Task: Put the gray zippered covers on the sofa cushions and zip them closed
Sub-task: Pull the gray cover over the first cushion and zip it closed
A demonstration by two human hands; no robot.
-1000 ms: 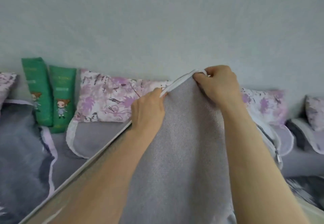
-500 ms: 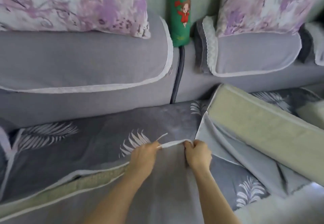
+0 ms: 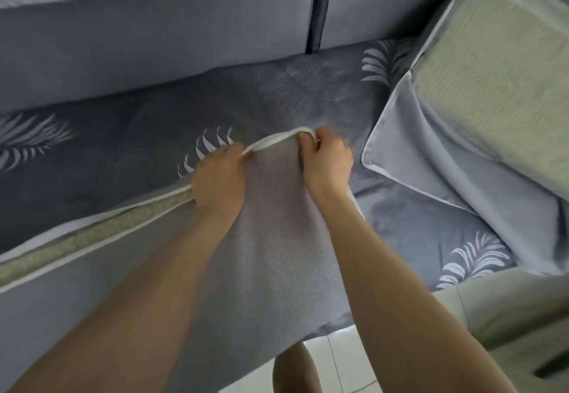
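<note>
A gray zippered cover [image 3: 277,238] drapes from the sofa seat toward me, its white zipper edge [image 3: 274,142] arched between my hands. My left hand [image 3: 218,177] grips the cover at that edge on the left. My right hand [image 3: 326,162] pinches the same edge on the right. Left of my left hand the cover gapes and a greenish foam cushion [image 3: 101,235] shows in the slot. A second greenish cushion [image 3: 492,85] lies tilted at the right, half inside another light gray cover [image 3: 409,158].
The sofa seat wears a dark gray spread with white feather prints [image 3: 154,146]. Gray back cushions [image 3: 154,23] rise behind it. A pale green block [image 3: 508,325] stands at the lower right. White floor tiles [image 3: 338,355] and my leg [image 3: 292,371] show below.
The view has dropped from the wall and pillows down to the seat. Both hands, still holding the cover's zipper edge, have come down with it onto the sofa seat.
</note>
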